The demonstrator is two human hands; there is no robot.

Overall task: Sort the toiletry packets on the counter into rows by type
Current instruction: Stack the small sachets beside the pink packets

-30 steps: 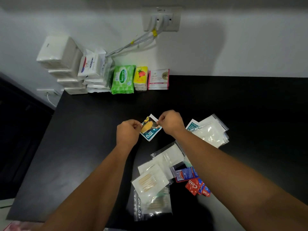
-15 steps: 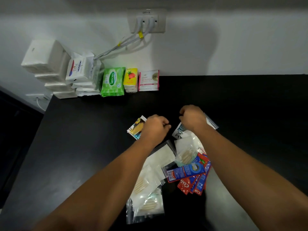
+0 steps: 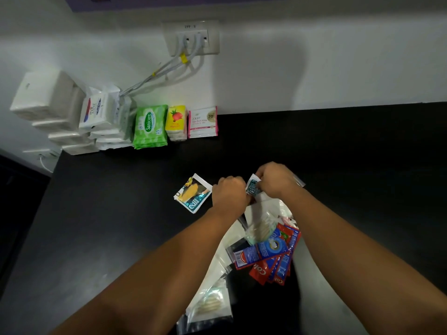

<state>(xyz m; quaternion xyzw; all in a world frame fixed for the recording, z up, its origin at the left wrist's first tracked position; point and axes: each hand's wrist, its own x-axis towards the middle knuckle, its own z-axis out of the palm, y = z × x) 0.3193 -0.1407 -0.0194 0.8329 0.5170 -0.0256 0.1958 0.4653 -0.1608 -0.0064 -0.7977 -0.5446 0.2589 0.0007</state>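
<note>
Teal sachet (image 3: pixel 253 187) pinched between your 2 hands over the black counter (image 3: pixel 116 213).
Your left hand (image 3: pixel 229 192) and right hand (image 3: pixel 275 180) curl knuckles-up on its edges, hiding most of it; your forearms cover part of the clear bags (image 3: pixel 260 226) nearer you.

A white wall (image 3: pixel 314 68) runs along the far side of the black counter (image 3: pixel 108 213). High on it, left of centre, sits a pale socket plate (image 3: pixel 192 38) with faint lettering I can't read. Two plugs are in it, and their grey cables (image 3: pixel 154 77) droop down and away to the left. A yellow tie (image 3: pixel 183 58) binds them just under the plate, and a smaller yellow tie (image 3: pixel 153 74) sits further along. A purple strip (image 3: pixel 169 1) edges the top of the wall. Low at far left, past the counter's corner, there's another socket (image 3: pixel 40 151) with a thin white cord (image 3: pixel 44 163) hanging from it.
</note>
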